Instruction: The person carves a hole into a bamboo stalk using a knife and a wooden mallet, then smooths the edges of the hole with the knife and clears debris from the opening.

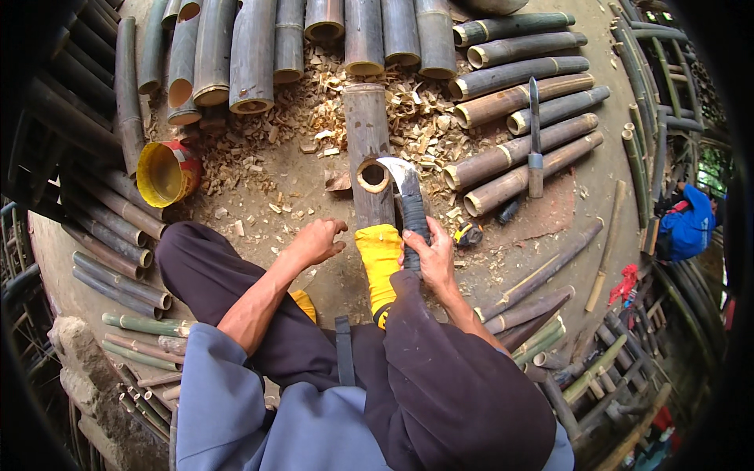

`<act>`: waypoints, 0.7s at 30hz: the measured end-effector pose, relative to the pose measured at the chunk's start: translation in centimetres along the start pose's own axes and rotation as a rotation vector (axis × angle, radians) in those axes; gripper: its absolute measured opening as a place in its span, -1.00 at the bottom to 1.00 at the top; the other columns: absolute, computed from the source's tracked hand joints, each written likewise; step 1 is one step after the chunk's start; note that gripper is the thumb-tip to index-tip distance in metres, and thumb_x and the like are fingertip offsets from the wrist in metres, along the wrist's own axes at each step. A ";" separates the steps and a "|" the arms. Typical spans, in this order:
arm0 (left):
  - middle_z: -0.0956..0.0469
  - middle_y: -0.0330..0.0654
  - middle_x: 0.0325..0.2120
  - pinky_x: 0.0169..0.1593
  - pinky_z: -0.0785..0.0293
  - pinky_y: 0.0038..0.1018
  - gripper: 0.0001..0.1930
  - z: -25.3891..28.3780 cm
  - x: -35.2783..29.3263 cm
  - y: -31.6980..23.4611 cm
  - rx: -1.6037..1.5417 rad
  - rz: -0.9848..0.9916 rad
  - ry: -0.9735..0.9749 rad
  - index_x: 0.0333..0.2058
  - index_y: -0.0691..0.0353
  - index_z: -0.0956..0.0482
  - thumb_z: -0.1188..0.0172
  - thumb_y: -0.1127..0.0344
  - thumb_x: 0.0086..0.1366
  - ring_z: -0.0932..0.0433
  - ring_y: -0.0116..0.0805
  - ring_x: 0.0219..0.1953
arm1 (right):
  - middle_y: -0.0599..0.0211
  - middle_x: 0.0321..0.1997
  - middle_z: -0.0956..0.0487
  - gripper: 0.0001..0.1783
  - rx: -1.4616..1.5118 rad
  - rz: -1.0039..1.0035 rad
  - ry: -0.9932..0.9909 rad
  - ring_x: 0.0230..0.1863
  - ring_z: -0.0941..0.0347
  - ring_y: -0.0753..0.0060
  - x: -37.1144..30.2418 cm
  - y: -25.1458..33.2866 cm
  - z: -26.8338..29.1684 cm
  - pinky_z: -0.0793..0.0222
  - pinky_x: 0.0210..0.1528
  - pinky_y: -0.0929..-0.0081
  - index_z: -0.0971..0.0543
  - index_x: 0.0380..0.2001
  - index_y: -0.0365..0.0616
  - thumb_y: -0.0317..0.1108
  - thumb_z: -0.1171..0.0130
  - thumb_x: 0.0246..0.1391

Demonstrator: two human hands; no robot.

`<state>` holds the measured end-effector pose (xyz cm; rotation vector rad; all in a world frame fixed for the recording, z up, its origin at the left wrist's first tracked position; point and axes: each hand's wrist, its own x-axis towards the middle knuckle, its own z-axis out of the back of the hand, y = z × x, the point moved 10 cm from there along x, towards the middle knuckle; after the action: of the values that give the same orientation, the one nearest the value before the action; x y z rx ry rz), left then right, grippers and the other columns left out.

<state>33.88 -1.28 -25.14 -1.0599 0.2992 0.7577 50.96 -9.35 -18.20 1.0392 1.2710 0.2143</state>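
On brown ground, thick in the middle with pale wood chips, looks down past bent knees toward a short bamboo tube, lying straight ahead and having a round hole in the upper side. With the right hand, grips firmly the dark wrapped handle of a curved knife, with fingers folded close around. Holds the pale blade bent to the left, with the tip near the far edge of the hole; cannot tell about contact there. With the left hand, holds nothing visible: has the fingers half curled, loosely, just left of the tube, apart from it by a narrow gap. Rests yellow footwear on the near part of the same tube. Farther ahead, has a row of wide bamboo tubes; to the right, more bamboo pieces side by side, with a straight-bladed tool across some of them. To the left, has a red-and-yellow bucket.
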 end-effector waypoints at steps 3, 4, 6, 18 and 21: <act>-0.55 0.06 -0.24 -0.10 -0.46 -0.23 -0.64 0.3 0.1 -0.1 0.002 0.010 -0.004 -0.16 0.30 -0.50 -0.24 0.29 0.05 -0.53 0.01 -0.16 | 0.31 -0.56 -0.46 -0.67 -0.036 -0.014 0.024 -0.70 -0.41 0.52 0.5 -0.8 0.8 -0.38 -0.72 0.55 -0.35 -0.15 -0.29 -0.47 -0.16 0.01; -0.55 0.06 -0.24 -0.10 -0.46 -0.23 -0.64 0.4 0.1 -0.2 0.002 0.013 -0.008 -0.16 0.30 -0.50 -0.24 0.29 0.05 -0.53 0.01 -0.17 | 0.30 -0.55 -0.47 -0.67 -0.051 -0.022 0.009 -0.70 -0.41 0.52 0.4 -1.1 1.3 -0.37 -0.72 0.56 -0.36 -0.16 -0.30 -0.45 -0.17 0.00; -0.55 0.06 -0.24 -0.10 -0.46 -0.23 -0.64 0.5 0.1 0.2 -0.008 0.004 -0.023 -0.16 0.30 -0.50 -0.24 0.29 0.05 -0.53 0.01 -0.17 | 0.30 -0.53 -0.48 -0.65 -0.077 -0.040 -0.014 -0.71 -0.41 0.54 0.0 -1.5 1.7 -0.36 -0.71 0.57 -0.38 -0.16 -0.32 -0.42 -0.19 -0.01; -0.55 0.07 -0.23 -0.10 -0.48 -0.26 -0.63 1.1 0.1 0.2 -0.037 -0.006 -0.045 -0.15 0.34 -0.50 -0.24 0.32 0.04 -0.54 -0.03 -0.18 | 0.32 -0.51 -0.49 -0.62 -0.047 -0.050 -0.022 -0.69 -0.41 0.55 -0.5 -2.4 2.2 -0.36 -0.69 0.60 -0.39 -0.11 -0.31 -0.42 -0.21 0.00; -0.55 0.07 -0.23 -0.11 -0.48 -0.27 -0.62 1.0 -0.1 0.4 -0.021 0.003 -0.045 -0.15 0.34 -0.51 -0.24 0.31 0.04 -0.55 -0.04 -0.20 | 0.32 -0.51 -0.49 -0.62 -0.089 0.070 0.012 -0.68 -0.41 0.56 -1.1 0.2 0.9 -0.36 -0.67 0.59 -0.39 -0.13 -0.33 -0.42 -0.21 0.00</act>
<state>33.44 -0.31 -24.88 -1.0607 0.2546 0.7880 51.41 -10.41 -17.30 1.0078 1.2265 0.3283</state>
